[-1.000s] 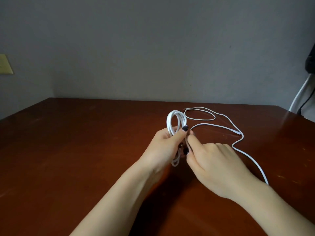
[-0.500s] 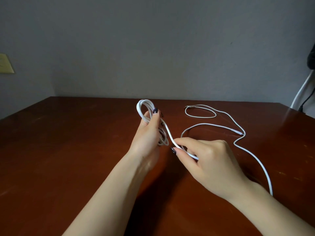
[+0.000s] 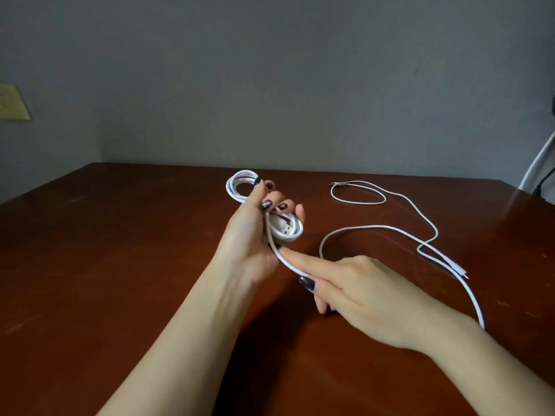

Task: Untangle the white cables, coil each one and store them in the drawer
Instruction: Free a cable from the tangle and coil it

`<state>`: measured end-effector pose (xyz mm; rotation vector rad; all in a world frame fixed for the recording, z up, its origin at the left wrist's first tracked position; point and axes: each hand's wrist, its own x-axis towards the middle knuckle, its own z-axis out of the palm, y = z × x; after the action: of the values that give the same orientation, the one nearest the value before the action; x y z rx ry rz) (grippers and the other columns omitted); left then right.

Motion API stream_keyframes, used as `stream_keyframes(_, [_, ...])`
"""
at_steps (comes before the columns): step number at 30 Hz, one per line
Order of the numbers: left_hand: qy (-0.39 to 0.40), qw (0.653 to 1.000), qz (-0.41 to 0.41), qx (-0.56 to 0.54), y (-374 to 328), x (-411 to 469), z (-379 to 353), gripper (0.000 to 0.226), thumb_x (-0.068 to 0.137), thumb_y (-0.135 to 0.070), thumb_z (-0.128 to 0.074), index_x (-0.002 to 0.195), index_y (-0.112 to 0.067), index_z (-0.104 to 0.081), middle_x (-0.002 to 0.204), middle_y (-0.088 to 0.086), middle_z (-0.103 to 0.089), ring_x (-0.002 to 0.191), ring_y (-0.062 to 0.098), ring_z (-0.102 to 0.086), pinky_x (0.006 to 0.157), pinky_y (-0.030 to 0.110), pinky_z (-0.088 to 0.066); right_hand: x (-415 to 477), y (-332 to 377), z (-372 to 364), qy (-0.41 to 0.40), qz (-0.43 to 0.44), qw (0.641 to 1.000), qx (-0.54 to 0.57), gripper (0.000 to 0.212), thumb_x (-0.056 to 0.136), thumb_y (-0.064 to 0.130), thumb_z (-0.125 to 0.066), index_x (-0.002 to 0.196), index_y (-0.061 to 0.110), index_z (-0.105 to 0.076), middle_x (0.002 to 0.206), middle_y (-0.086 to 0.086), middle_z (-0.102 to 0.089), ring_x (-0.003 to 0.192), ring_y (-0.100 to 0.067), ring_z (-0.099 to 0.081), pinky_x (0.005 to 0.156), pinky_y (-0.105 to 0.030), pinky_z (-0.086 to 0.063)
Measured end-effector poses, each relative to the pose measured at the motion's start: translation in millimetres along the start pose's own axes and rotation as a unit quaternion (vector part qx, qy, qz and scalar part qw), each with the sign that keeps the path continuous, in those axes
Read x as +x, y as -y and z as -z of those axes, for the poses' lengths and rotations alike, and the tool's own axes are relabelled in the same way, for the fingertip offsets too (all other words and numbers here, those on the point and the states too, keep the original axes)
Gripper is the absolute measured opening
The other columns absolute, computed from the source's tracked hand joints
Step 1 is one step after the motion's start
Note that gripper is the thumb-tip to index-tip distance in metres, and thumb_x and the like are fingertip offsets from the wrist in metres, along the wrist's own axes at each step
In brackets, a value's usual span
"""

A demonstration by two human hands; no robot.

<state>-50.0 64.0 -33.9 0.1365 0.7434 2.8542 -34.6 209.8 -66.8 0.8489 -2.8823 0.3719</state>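
My left hand grips a coiled white cable above the brown table, fingers curled round the loops, with a USB plug showing inside the coil. A free strand of that cable runs down from the coil to my right hand, which pinches it between thumb and forefinger just below the left hand. A second white cable lies loose on the table to the right, with a loop at the back and a connector near the right side.
The dark wooden table fills the lower view, its far edge against a grey wall. A beige wall plate sits at the left. White and black cords hang off the far right. No drawer is in view.
My left hand turned the coil so its fingers face me and the plug shows. My right hand slid down the free strand and moved closer under the left hand.
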Motion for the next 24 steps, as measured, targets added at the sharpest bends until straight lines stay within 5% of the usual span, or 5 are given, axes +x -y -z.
stream_keyframes(2, [0.033, 0.998, 0.028, -0.045, -6, -1, 0, 0.035, 0.101, -0.029, -0.036, 0.071, -0.017, -0.046, 0.045, -0.008, -0.035, 0.039, 0.006, -0.038, 0.052, 0.016, -0.048, -15, 0, 10, -0.008, 0.004, 0.992, 0.124, 0.035, 0.098, 0.043, -0.041, 0.083, 0.019, -0.063, 0.066, 0.004, -0.063, 0.065, -0.017, -0.061, 0.068, -0.038, -0.053])
stream_keyframes(5, [0.089, 0.989, 0.089, -0.084, -13, -3, 2, 0.034, 0.096, -0.023, -0.046, 0.065, -0.012, -0.052, 0.044, -0.006, -0.037, 0.039, 0.009, -0.04, 0.047, 0.018, -0.046, -28, 2, 30, -0.04, 0.005, 0.965, 0.258, 0.02, 0.088, 0.045, -0.059, 0.08, 0.033, -0.073, 0.07, 0.005, -0.068, 0.071, -0.021, -0.065, 0.069, -0.04, -0.054])
stream_keyframes(10, [0.088, 0.986, 0.11, 0.089, -12, -11, -5, 0.027, 0.096, -0.025, -0.042, 0.07, -0.018, -0.047, 0.046, -0.009, -0.031, 0.04, 0.005, -0.034, 0.045, 0.016, -0.037, -28, -12, 39, -0.125, -0.042, 0.974, 0.184, 0.036, 0.061, 0.065, -0.064, 0.061, 0.03, -0.067, 0.06, -0.002, -0.061, 0.053, -0.011, -0.049, 0.055, -0.032, -0.041])
stream_keyframes(17, [0.096, 0.925, 0.073, 0.36, 0, -16, -7, 0.026, 0.1, -0.024, -0.041, 0.076, -0.015, -0.045, 0.052, -0.007, -0.031, 0.042, 0.008, -0.035, 0.044, 0.021, -0.039, -29, -20, 45, -0.223, -0.005, 0.964, 0.146, 0.024, 0.059, 0.03, -0.085, 0.056, 0.031, -0.061, 0.055, 0.002, -0.057, 0.056, -0.017, -0.048, 0.051, -0.017, -0.035])
stream_keyframes(24, [0.116, 0.908, 0.055, 0.4, 4, -17, -6, 0.027, 0.096, -0.028, -0.047, 0.073, -0.015, -0.045, 0.054, -0.005, -0.031, 0.043, 0.009, -0.034, 0.045, 0.021, -0.035, -33, -28, 45, -0.247, 0.043, 0.967, 0.053, 0.034, 0.061, 0.063, -0.068, 0.063, 0.029, -0.063, 0.059, 0.01, -0.056, 0.063, -0.013, -0.046, 0.07, -0.007, -0.029])
